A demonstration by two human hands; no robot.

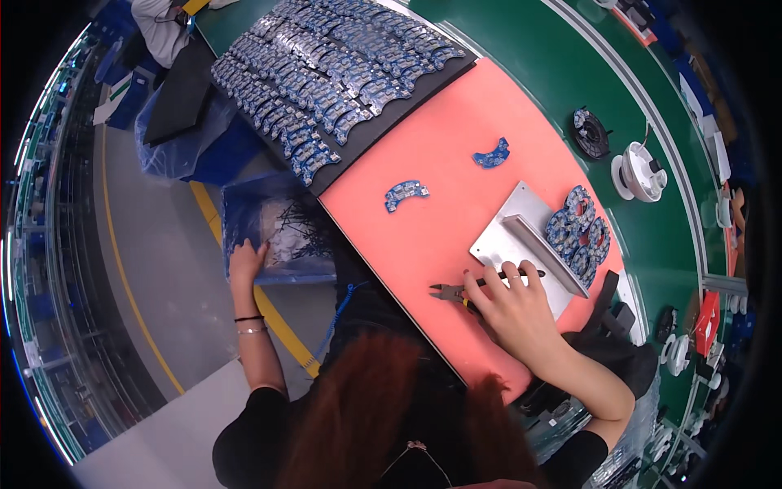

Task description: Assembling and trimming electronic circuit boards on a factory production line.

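My right hand (515, 310) is closed over a pair of cutting pliers (447, 292) on the salmon-coloured mat, their jaws pointing left. The fingers partly hide the dark handles. Beside those fingers stands a metal plate with an upright ridge (507, 228). Two curved blue circuit boards, one on the left (406, 194) and one farther right (492, 154), lie apart on the mat. Down at the left, my left hand (247, 262) is at the edge of a lined blue bin (301, 275), fingers apart, nothing visible in them. Thin dark scraps (303, 230) lie inside the bin.
Rows of curved blue boards (326, 69) cover a dark tray at the far end. More boards are piled (580, 236) right of the metal plate. White round housings (640, 173) and a black round part (590, 134) stand on the green surface. Another person's sleeve (163, 33) shows far left.
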